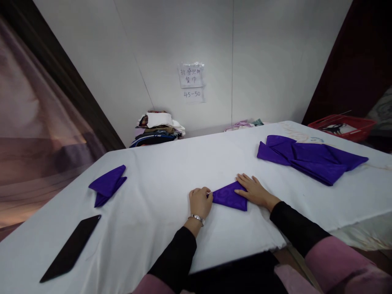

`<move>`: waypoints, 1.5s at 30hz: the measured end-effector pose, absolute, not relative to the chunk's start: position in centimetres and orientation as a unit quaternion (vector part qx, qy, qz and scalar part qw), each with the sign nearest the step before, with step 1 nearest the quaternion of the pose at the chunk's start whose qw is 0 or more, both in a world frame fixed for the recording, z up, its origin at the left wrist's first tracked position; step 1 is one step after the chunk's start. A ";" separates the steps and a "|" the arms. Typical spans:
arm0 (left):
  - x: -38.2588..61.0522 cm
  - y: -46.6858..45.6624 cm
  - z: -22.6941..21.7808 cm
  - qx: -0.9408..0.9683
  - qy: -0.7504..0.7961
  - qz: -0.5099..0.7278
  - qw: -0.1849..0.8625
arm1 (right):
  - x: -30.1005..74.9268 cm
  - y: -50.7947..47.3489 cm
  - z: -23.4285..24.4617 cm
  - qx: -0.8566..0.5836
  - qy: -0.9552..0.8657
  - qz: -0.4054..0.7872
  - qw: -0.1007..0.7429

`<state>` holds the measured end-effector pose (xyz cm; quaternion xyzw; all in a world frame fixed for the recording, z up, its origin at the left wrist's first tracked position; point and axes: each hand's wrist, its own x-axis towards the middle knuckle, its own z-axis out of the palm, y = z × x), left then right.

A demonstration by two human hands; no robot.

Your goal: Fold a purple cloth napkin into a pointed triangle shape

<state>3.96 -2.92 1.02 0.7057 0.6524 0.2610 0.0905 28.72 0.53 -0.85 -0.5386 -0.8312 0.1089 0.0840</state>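
A small purple napkin (pixel 230 197), folded into a triangle, lies on the white tablecloth (pixel 165 175) in front of me. My left hand (pixel 200 202) is curled at the napkin's left tip, its fingers pinched on the corner. My right hand (pixel 253 190) lies flat and open on the napkin's right side, fingers stretched toward the upper edge. A bracelet sits on my left wrist. Both arms wear black sleeves.
A finished folded purple napkin (pixel 108 184) rests at the left. A stack of purple napkins (pixel 309 158) lies at the right. A black phone (pixel 71 248) sits near the front left edge. Piled clothes (pixel 157 128) and a red basket (pixel 343 126) stand at the back.
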 end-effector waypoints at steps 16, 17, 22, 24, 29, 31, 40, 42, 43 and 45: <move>3.7 -3.3 1.9 0.757 0.615 0.214 0.045 | 29.2 0.7 -0.7 -0.541 -0.829 0.112 0.088; 4.1 -3.5 2.1 0.783 0.581 0.215 0.046 | 29.2 0.7 -0.8 -0.541 -0.829 0.111 0.088; 7.0 -4.6 2.2 0.904 0.382 0.163 0.099 | 29.3 0.8 -1.1 -0.537 -0.832 0.104 0.094; 7.8 -4.6 1.8 0.910 0.372 0.147 0.112 | 29.3 0.8 -1.1 -0.536 -0.832 0.104 0.096; 8.7 -3.3 1.0 0.881 0.395 0.187 0.180 | 29.2 0.9 -1.0 -0.539 -0.828 0.119 0.100; 8.9 -2.9 1.1 0.855 0.415 0.211 0.228 | 29.2 1.0 -0.8 -0.540 -0.825 0.130 0.104; 7.5 -1.4 4.3 0.728 0.487 0.284 0.390 | 29.2 -2.2 1.5 -0.461 -0.721 0.421 0.302; 6.9 -0.9 4.8 0.699 0.479 0.279 0.451 | 28.6 -2.8 1.8 -0.431 -0.673 0.494 0.343; 6.5 -0.6 4.8 0.685 0.476 0.276 0.478 | 28.4 -2.9 1.9 -0.423 -0.653 0.518 0.356; 5.9 -0.1 4.7 0.660 0.474 0.271 0.516 | 27.9 -2.7 2.1 -0.426 -0.625 0.537 0.373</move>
